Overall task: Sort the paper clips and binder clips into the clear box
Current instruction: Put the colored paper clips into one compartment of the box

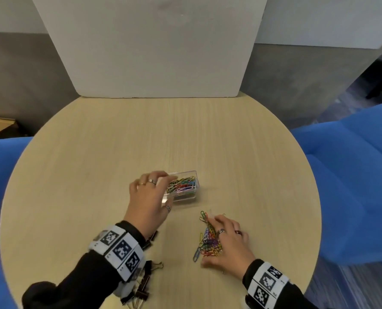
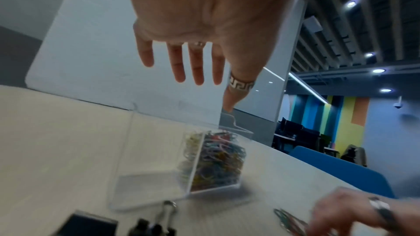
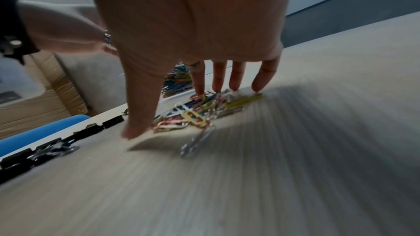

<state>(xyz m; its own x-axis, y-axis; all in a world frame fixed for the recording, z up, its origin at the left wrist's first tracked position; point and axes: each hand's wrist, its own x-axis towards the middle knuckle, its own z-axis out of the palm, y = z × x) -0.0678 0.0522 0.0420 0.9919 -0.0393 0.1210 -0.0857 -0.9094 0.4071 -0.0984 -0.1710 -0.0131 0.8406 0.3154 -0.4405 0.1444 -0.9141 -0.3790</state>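
1. the clear box [image 1: 191, 175] stands near the middle of the round wooden tabletop [image 1: 96, 152], with a divider inside; the compartment on its right side holds a heap of coloured paper clips [image 1: 182, 185], while the one on its left looks bare in the left wrist view.
2. the left hand [image 1: 148, 197] reaches over the left end of the box, fingers spread and fairly straight, its grip wide and holding nothing; whether the thumb touches the box wall cannot be told.
3. the right hand [image 1: 226, 241] lies over a loose pile of paper clips [image 1: 207, 241] on the tabletop, nearer the person than the box, fingertips [image 3: 258, 85] and thumb pressing down around the pile, grip wide, nothing pinched.
4. black binder clips [image 1: 144, 284] lie scattered under and beside the left wrist, at the near edge.
5. a white panel [image 1: 150, 45] stands at the far edge; blue chairs [image 1: 350, 175] flank both sides.
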